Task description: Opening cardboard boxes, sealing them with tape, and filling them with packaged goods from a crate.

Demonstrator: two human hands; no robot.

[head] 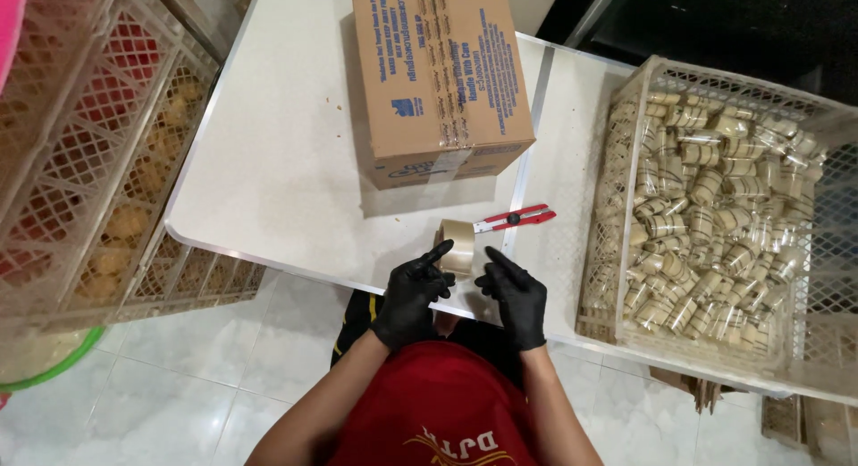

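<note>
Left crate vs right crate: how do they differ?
The left crate sits beside the table, lower down; the right crate stands on it. The left crate holds loose yellowish pieces over red; the right crate is packed with small clear-wrapped rolls. Both are pale plastic lattice.

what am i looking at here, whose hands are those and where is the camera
This is one picture from a camera worn on a person's head, looking down, so you see their own arms and hands from above. There is no machine. Both hands wear black gloves. The left hand and the right hand are at a roll of clear packing tape on the edge of a white table; the left fingers touch the roll, and the right fingers seem to pick at its loose end. Just beyond lies a red utility knife. Further back sits a sealed cardboard box. On the right, a pale plastic crate holds many small wrapped bundles. Stacked crates stand at the left.
</note>
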